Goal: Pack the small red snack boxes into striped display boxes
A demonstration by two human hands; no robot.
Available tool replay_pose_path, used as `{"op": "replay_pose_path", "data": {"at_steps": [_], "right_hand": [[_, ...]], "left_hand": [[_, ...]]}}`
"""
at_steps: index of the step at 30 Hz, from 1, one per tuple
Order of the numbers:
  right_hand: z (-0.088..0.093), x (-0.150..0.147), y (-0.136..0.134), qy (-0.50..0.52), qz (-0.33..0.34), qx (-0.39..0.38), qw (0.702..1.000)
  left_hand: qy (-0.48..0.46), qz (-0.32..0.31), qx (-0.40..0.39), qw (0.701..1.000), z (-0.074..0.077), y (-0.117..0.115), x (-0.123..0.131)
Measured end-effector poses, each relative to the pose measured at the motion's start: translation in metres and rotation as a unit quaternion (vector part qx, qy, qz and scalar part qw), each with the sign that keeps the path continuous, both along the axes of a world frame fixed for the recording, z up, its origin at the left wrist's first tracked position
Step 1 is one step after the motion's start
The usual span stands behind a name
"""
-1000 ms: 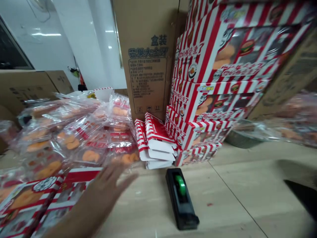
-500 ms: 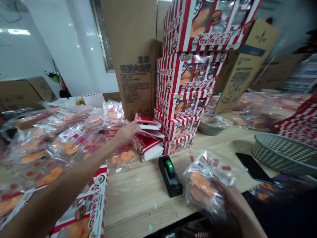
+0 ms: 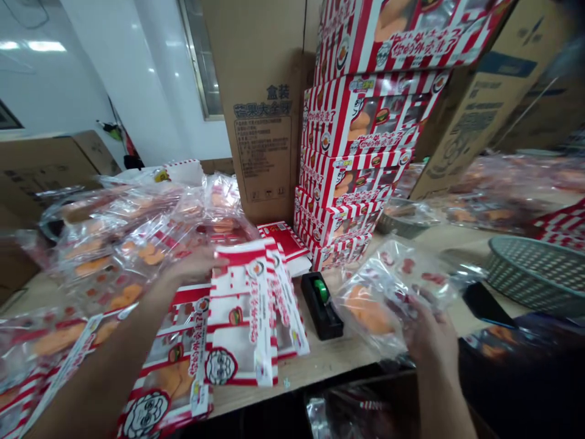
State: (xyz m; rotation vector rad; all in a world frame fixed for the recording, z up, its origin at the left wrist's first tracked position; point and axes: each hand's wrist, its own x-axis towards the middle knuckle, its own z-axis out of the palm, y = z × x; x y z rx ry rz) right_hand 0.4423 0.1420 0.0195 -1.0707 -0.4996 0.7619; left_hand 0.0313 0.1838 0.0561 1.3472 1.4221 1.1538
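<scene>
My left hand [image 3: 201, 265], blurred, is closed on the edge of two overlapping flat-folded red-and-white window boxes [image 3: 240, 305]. They overlap a filled window box [image 3: 171, 366] in front of my left forearm. In my right hand [image 3: 432, 335], fingers are wrapped round clear plastic bags [image 3: 372, 311] with orange food-shaped pieces and small red pieces inside. Between my hands a black tape dispenser [image 3: 322, 308] with a green roll sits on the table. More folded boxes [image 3: 286, 241] lie behind it, against the stack of filled striped boxes [image 3: 340, 213].
Bagged orange pieces [image 3: 150, 250] are heaped at the left. A tall cardboard carton [image 3: 262, 158] stands at the back. On the right are a green-grey basket [image 3: 530, 271], a dark phone [image 3: 487, 305] and more bags [image 3: 484, 210]. An open dark space with plastic packs [image 3: 350, 405] is below the table's front edge.
My left hand has pulled folded boxes from the pile beside the stack, towards me and to the left. My right hand still holds the bags, now slightly turned. The view has shifted a little.
</scene>
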Motion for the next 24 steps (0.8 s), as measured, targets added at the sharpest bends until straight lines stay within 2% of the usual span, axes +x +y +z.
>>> {"op": "replay_pose_path", "data": {"at_steps": [2, 4, 5, 7, 9, 11, 13, 16, 18, 20, 22, 24], "right_hand": [[0.011, -0.020, -0.018, 0.037, 0.074, -0.059, 0.995], [0.012, -0.043, -0.034, 0.053, 0.178, -0.129, 0.974], [0.011, -0.054, -0.040, 0.060, 0.236, -0.140, 0.960], [0.005, -0.077, -0.049, 0.072, 0.322, -0.113, 0.937], [0.000, -0.095, -0.053, 0.085, 0.351, -0.070, 0.930], [0.000, -0.108, -0.052, 0.098, 0.349, -0.046, 0.931], [0.005, -0.115, -0.049, 0.108, 0.325, -0.030, 0.939], [0.019, -0.114, -0.041, 0.137, 0.256, 0.010, 0.957], [0.032, -0.111, -0.035, 0.154, 0.223, 0.047, 0.961], [0.045, -0.112, -0.031, 0.157, 0.223, 0.081, 0.959], [0.057, -0.120, -0.030, 0.157, 0.252, 0.110, 0.949], [0.064, -0.134, -0.032, 0.148, 0.305, 0.126, 0.932]], "left_hand": [[0.007, -0.033, -0.067, 0.997, -0.037, 0.002, 0.019], [0.001, -0.026, -0.085, 0.996, -0.062, 0.005, 0.034], [-0.004, -0.018, -0.083, 0.996, -0.070, 0.006, 0.039], [-0.011, 0.004, -0.058, 0.998, -0.075, 0.007, 0.041], [-0.016, 0.043, -0.012, 0.999, -0.069, 0.006, 0.035], [-0.025, 0.089, 0.039, 0.995, -0.053, 0.002, 0.023], [-0.056, 0.148, 0.094, 0.983, -0.032, -0.008, 0.010], [-0.154, 0.229, 0.177, 0.945, 0.006, -0.034, -0.005], [-0.196, 0.253, 0.203, 0.925, 0.027, -0.054, -0.005], [-0.153, 0.205, 0.177, 0.950, 0.041, -0.071, 0.006], [-0.064, 0.075, 0.114, 0.989, 0.044, -0.083, 0.027], [-0.011, -0.076, 0.056, 0.996, 0.039, -0.087, 0.054]]}}
